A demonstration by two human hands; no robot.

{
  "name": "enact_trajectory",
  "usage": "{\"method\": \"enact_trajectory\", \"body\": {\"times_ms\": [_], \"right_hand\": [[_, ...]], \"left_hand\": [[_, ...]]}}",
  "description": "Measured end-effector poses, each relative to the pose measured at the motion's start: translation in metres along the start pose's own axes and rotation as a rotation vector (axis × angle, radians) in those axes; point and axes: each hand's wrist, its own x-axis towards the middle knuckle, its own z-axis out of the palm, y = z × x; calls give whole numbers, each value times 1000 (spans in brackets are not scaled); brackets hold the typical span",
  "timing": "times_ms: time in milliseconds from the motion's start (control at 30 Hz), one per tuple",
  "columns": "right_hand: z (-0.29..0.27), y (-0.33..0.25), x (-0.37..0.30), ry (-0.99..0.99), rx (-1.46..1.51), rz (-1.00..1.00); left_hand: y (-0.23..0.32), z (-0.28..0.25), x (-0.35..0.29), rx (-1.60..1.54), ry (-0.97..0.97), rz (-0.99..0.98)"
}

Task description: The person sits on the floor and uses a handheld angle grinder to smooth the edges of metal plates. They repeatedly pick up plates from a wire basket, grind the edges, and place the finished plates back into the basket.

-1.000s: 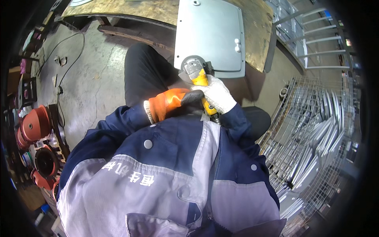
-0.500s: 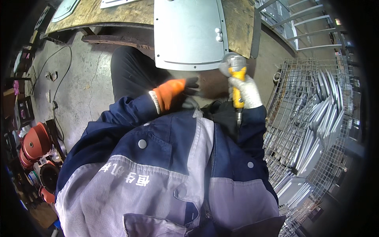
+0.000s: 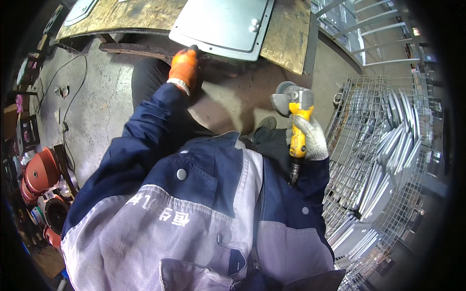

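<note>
A grey metal panel (image 3: 221,29) with rounded corners and small holes along its rim lies on the wooden bench, its near edge jutting past the bench edge. At that near edge, by the left corner, my left hand (image 3: 184,67) in an orange glove with dark fingertips grips the panel; part of its fingers is hidden. My right hand (image 3: 310,133), in a white glove, is closed round the yellow body of an angle grinder (image 3: 302,112). The grinder's disc (image 3: 281,98) points away from me, apart from the panel. A hose fitting (image 3: 294,169) hangs from its rear end.
The wooden bench (image 3: 286,46) spans the far side, with another panel (image 3: 80,10) at its left end. A wire basket (image 3: 347,145) holding stacked metal plates (image 3: 383,179) stands at right. On the left floor lie a cable (image 3: 88,72) and reddish round parts (image 3: 41,170).
My left hand has gone from near my lap out to the panel's near edge. The panel has turned and shifted away to the left. The grinder has come slightly nearer me.
</note>
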Motion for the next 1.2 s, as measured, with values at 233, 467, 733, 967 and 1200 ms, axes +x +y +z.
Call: {"method": "enact_trajectory", "body": {"times_ms": [233, 467, 733, 967, 1200], "right_hand": [[60, -64, 51, -272, -518, 52], [122, -70, 118, -342, -548, -59], [144, -64, 143, -386, -607, 1], [140, -57, 110, -264, -406, -17], [211, -39, 134, -433, -416, -94]], "left_hand": [[6, 30, -81, 162, -1089, -195], [2, 56, -82, -408, -804, -410], [21, 45, -82, -427, -636, -370], [33, 56, -97, -470, -656, -577], [40, -1, -91, -196, -447, -1]]}}
